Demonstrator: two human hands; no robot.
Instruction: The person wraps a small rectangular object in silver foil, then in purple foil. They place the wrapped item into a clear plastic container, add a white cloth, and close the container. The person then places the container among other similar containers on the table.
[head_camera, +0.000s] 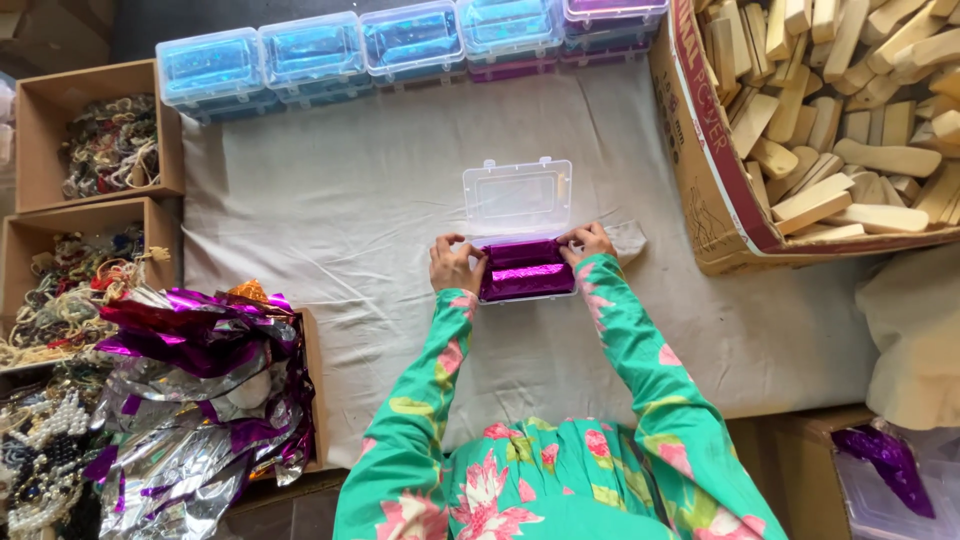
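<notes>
At frame centre, the left hand and right hand press their fingers on the two ends of a clear box on the tabletop, apparently tucking in purple foil; neither grip closes around anything. The lid stands open behind. Closed boxes line the top edge.

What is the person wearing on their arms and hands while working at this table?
Both arms are covered by long, loose sleeves of bright green cloth printed with large pink flowers and yellow-green leaves, matching the rest of the garment. The sleeves end at the wrists. The left hand and right hand are bare, with no gloves; any rings or bangles are too small to tell.
</notes>
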